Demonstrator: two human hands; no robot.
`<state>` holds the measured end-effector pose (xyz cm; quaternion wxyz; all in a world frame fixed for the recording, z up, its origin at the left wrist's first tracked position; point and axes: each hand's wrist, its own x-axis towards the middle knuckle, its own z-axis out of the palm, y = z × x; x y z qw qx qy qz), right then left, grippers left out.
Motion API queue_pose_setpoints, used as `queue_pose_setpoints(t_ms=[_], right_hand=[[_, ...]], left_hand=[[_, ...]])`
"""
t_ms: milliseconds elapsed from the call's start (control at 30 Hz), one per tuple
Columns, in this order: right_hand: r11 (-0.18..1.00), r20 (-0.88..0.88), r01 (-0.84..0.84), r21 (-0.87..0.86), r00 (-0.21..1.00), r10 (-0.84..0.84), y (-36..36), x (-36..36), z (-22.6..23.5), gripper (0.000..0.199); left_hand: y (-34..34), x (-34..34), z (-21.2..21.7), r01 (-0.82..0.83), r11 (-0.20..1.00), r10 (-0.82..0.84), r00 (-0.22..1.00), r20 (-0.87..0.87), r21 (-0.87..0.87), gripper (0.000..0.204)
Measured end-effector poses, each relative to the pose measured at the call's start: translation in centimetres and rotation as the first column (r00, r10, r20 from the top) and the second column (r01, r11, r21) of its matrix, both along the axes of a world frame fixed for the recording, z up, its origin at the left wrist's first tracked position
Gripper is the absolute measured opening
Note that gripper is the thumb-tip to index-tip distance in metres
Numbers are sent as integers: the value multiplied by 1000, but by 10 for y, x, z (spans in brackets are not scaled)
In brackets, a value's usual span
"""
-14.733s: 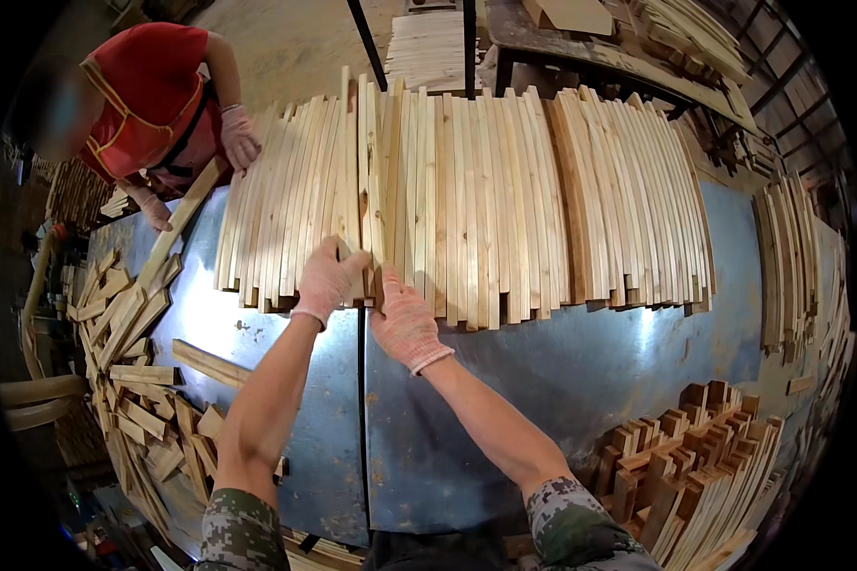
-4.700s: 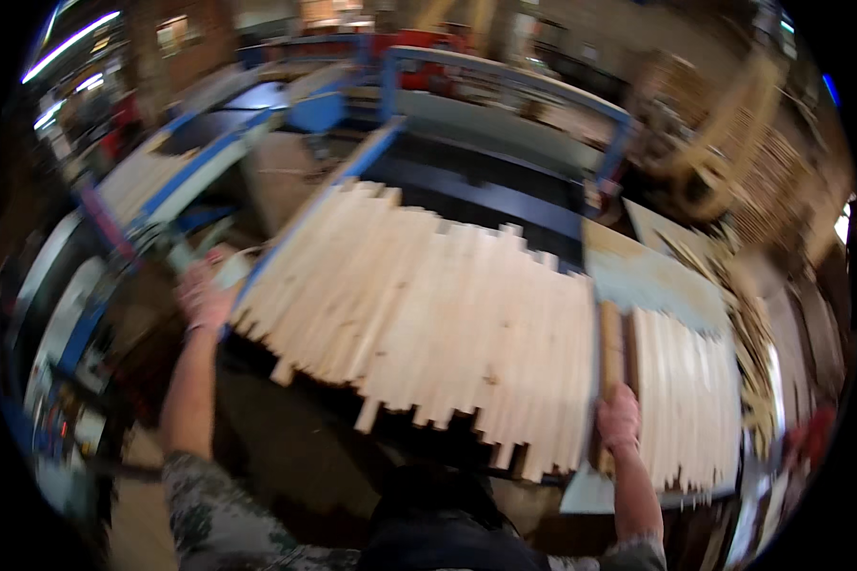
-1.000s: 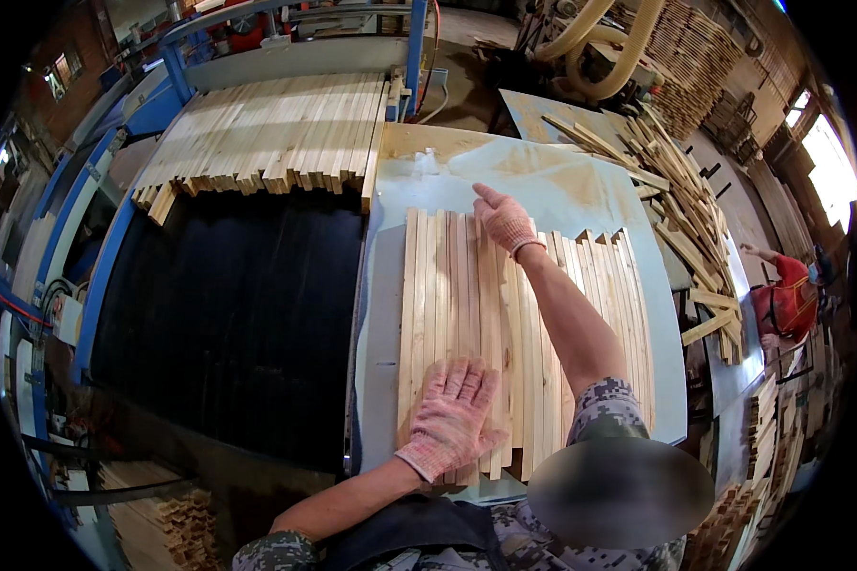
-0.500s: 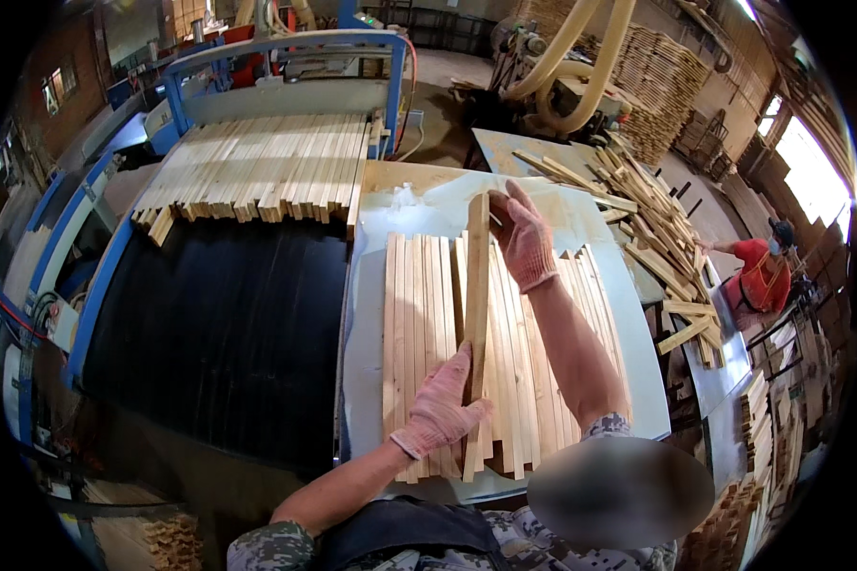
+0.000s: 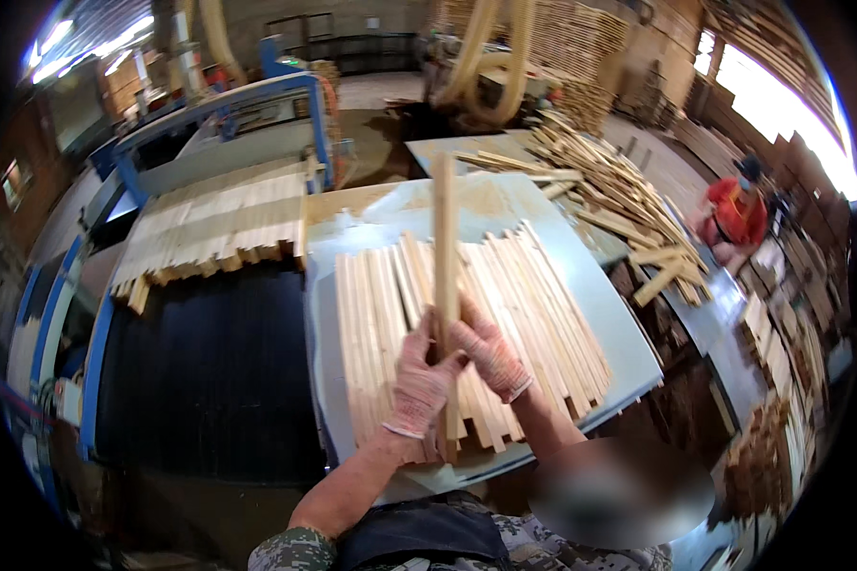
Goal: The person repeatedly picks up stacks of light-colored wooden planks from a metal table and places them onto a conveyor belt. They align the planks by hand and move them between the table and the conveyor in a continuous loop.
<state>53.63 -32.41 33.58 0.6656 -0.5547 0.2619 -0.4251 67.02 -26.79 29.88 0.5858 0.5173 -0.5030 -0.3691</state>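
Observation:
A long wooden strip stands raised over the table, its far end tilted up. My left hand, in a pinkish knit glove, is closed round its lower part. From the other side my gloved right hand grips the same strip, close beside the left. Under both hands lies a row of pale wooden strips, side by side on the light blue-grey tabletop. The palms and some fingertips are hidden behind the strip.
Left of the table runs a black conveyor belt, with a row of strips near the blue machine frame. Loose strips are heaped at the back right. A person in red is beyond them. Stacked boards stand far back.
My right hand has come down from the strip's far end to beside my left hand. The strip now points more steeply upward. The whole view has shifted.

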Motion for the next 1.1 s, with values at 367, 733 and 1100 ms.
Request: queue_pose_setpoints(t_ms=[367,733,1100], right_hand=[[908,-404,323,268,893,-198,154,-42,-18,82],[800,98,185,571,952,-291,332,-80,-99,81],[654,18,139,744,974,-227,453,-104,-148,55]], left_hand=[[21,-42,2,89,996,-88,994,66,-16,97],[75,-31,-3,489,863,-396,812,-429,128,57],[147,-75,-10,613,772,-492,742,-455,165,41]])
